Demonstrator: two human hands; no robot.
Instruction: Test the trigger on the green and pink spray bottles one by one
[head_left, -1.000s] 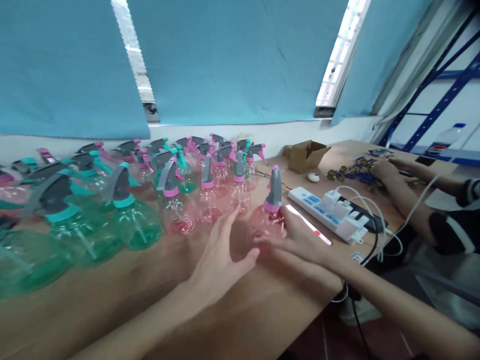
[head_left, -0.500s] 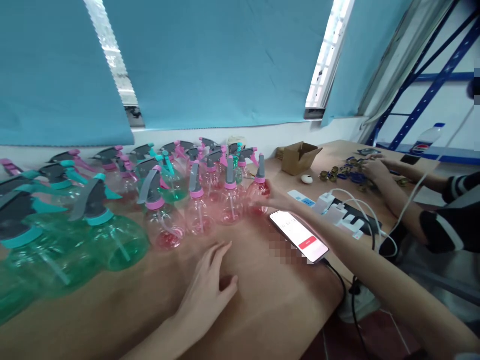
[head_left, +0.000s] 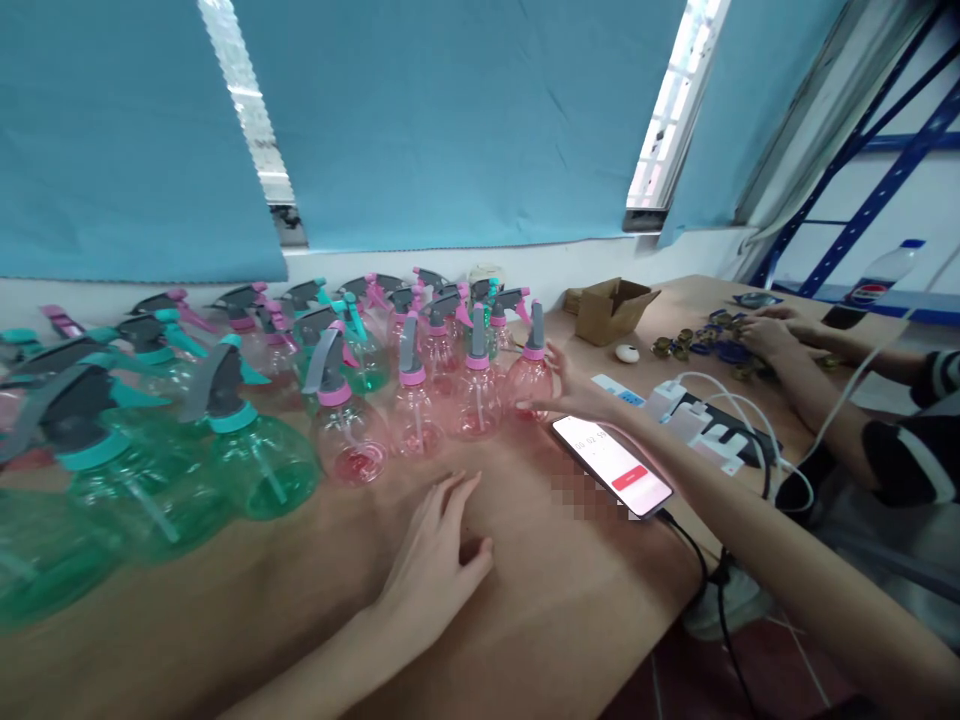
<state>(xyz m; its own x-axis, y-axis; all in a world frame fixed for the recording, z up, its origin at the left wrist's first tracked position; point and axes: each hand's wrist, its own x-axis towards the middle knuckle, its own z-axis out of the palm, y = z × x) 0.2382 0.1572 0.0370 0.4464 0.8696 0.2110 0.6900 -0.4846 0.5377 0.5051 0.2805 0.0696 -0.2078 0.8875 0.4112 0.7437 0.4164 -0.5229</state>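
Observation:
My right hand (head_left: 571, 393) is at the right side of a pink spray bottle (head_left: 529, 378), which stands upright at the right end of the front row. The thumb lies across the bottle's lower front and the fingers are spread beside it, loosely apart; whether they touch it is unclear. My left hand (head_left: 442, 545) hovers low over or rests on the brown table (head_left: 540, 600), fingers stretched out, holding nothing. Nearest to it are a pink spray bottle with a grey trigger (head_left: 351, 440) and a green one (head_left: 262, 470).
Several more green and pink spray bottles crowd the left and back. A lit phone (head_left: 615, 468) lies under my right forearm, near a power strip (head_left: 705, 430) with white cables. An open cardboard box (head_left: 611, 312) stands behind. At right, another person's hands (head_left: 772, 335) handle small brass-coloured parts.
The view has shifted slightly, moving everything a little to the right. My right hand's grasp around the pink spray bottle has loosened, its fingers drawing back to the right. My left hand keeps its pose.

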